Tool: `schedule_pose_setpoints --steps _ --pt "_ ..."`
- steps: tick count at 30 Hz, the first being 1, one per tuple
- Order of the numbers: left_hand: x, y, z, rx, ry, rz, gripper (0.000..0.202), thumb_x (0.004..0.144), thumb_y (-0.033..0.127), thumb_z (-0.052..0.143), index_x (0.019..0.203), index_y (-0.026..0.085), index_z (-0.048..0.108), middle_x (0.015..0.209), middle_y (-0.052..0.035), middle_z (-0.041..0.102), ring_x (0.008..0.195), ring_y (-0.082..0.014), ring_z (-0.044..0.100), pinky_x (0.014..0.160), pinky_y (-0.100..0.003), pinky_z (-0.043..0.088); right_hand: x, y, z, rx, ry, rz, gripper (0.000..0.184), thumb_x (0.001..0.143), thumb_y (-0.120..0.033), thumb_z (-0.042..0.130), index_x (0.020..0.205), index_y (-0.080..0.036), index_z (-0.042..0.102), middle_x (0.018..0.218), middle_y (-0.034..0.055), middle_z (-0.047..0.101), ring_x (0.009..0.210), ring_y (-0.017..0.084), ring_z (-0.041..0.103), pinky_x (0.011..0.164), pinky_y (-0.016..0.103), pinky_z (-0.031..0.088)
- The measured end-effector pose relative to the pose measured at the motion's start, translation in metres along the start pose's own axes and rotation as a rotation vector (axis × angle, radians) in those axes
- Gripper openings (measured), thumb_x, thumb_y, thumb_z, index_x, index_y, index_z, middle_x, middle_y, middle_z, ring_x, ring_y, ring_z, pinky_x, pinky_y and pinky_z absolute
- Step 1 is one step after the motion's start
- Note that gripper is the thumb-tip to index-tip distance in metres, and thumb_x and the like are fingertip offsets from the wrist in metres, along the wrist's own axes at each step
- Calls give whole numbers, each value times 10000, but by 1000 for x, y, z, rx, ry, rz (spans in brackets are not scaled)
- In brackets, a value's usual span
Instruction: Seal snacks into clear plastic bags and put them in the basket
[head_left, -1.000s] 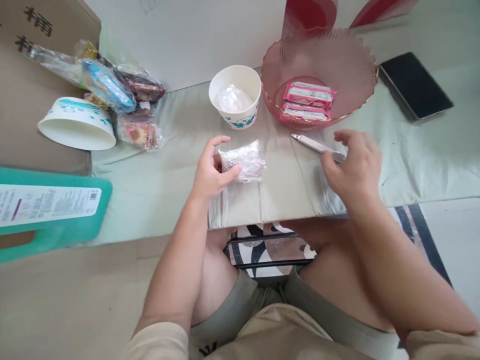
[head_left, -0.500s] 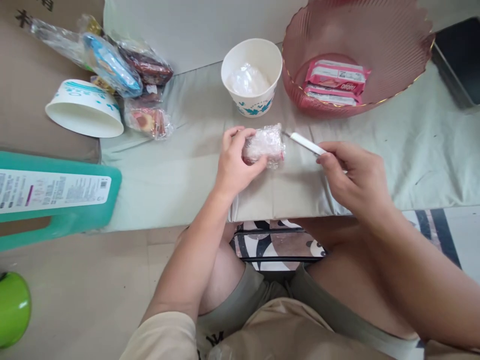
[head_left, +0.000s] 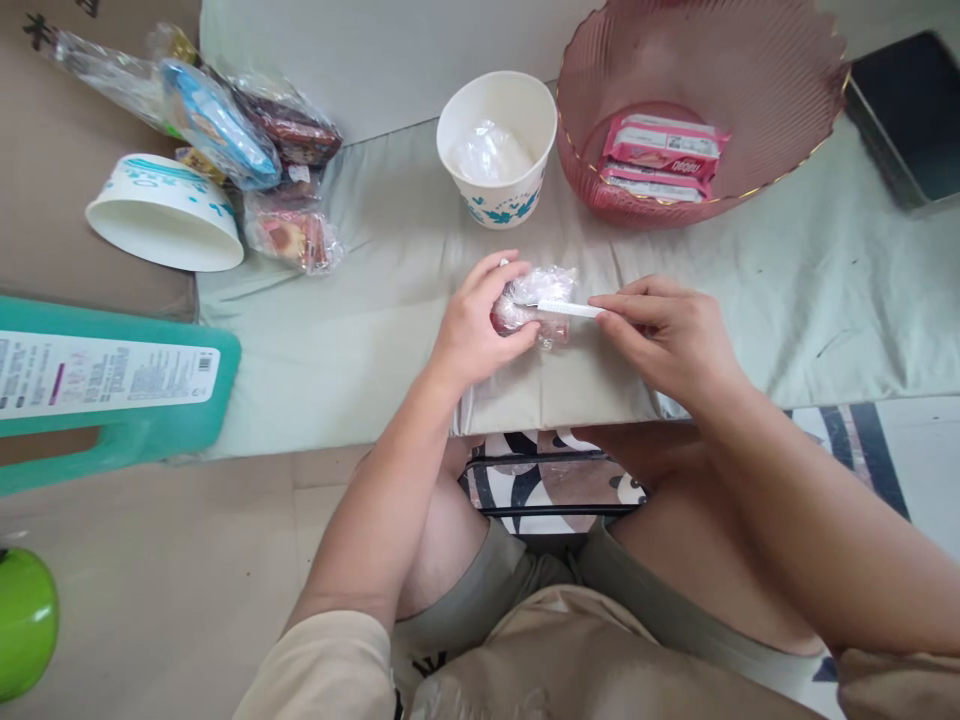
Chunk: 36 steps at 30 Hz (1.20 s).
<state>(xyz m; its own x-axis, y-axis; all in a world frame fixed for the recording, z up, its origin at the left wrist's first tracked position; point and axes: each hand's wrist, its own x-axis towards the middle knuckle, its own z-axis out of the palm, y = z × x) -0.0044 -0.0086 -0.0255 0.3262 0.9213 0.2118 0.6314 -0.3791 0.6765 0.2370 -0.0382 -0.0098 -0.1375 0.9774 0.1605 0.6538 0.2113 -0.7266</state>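
Observation:
My left hand (head_left: 480, 325) is closed round a small clear plastic packet (head_left: 551, 285) with something reddish inside, on the pale cloth. Between the thumb and fingers of my right hand (head_left: 667, 335) is a slim white-handled knife (head_left: 568, 309), pointing left. Its tip lies against the packet's wrapping; whether it has cut through I cannot tell. Just behind stands a white paper cup (head_left: 499, 200) with a blue leaf print and crumpled clear plastic (head_left: 489, 152) inside.
A pink glass bowl (head_left: 757, 90) holding pink wrapped snacks (head_left: 664, 150) stands at the back right, beside a dark box (head_left: 911, 120). At left are a tipped paper bowl (head_left: 165, 215), several snack packets (head_left: 217, 125) and a teal jug (head_left: 225, 400).
My right hand has moved left, bringing the knife from the packet's right side onto its wrapping. The packet has shifted slightly in my left hand.

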Motion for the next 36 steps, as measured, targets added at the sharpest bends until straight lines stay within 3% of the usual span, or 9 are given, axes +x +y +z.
schedule_pose_setpoints --steps 8,12,17,20,23,26,31,33,36 --pt "-7 -15 -11 36 57 -77 541 756 256 753 1286 241 650 1440 -108 628 1345 -311 603 1146 -472 513 0 18 -16 -68 0 36 240 876 -364 615 892 -281 840 864 50 761 718 228 682 674 396 547" --pt "-12 -23 -18 73 145 -80 559 767 322 780 1302 259 631 1506 -121 554 1416 -323 536 1183 -483 476 1 26 -20 -146 91 75 220 870 -355 624 926 -279 822 882 66 748 746 245 678 709 417 543" --pt "-13 -12 -13 55 135 -1 659 711 373 851 1310 255 605 1477 -131 568 1420 -343 523 1214 -492 424 4 35 -14 -336 200 97 197 851 -313 633 982 -278 776 931 107 711 885 309 653 794 481 522" --pt "-11 -2 -7 15 117 -29 458 745 268 788 1181 243 649 1367 -104 653 1335 -305 597 1187 -473 446 4 30 -9 -414 266 103 227 833 -293 641 1035 -269 744 1063 143 707 1034 370 631 906 571 489" --pt "-10 3 -6 -180 110 -110 235 796 288 734 1014 236 664 1297 -99 690 1247 -266 652 1103 -428 503 3 17 -3 -331 188 7 269 862 -306 598 1101 -260 713 1106 153 705 1062 365 648 959 580 492" --pt "-11 5 -9 -354 18 -153 274 763 386 791 948 228 665 1295 -110 692 1224 -253 664 1070 -393 508 2 3 4 -180 42 -106 341 858 -294 558 1178 -283 675 1188 127 714 1131 341 663 1006 545 515" --pt "-13 13 -11 -580 -107 -187 302 753 451 808 866 207 668 1329 -128 689 1225 -240 666 1010 -359 532 0 -4 16 -31 -48 -213 528 814 -267 561 1339 -239 601 1334 129 697 1243 338 645 1064 540 510" --pt "-12 15 -9 -695 -73 -218 287 785 452 779 824 203 642 1236 -114 727 1158 -226 692 951 -342 554 -1 -3 20 -3 -71 -250 526 817 -251 576 1341 -219 606 1301 134 714 1186 328 670 1024 521 533" --pt "-9 13 -5 -808 98 -295 258 806 395 757 790 212 575 982 -52 743 957 -181 723 840 -304 572 -1 -2 24 1 -84 -270 469 839 -188 551 1297 -228 646 1141 103 744 1037 277 693 924 454 562"
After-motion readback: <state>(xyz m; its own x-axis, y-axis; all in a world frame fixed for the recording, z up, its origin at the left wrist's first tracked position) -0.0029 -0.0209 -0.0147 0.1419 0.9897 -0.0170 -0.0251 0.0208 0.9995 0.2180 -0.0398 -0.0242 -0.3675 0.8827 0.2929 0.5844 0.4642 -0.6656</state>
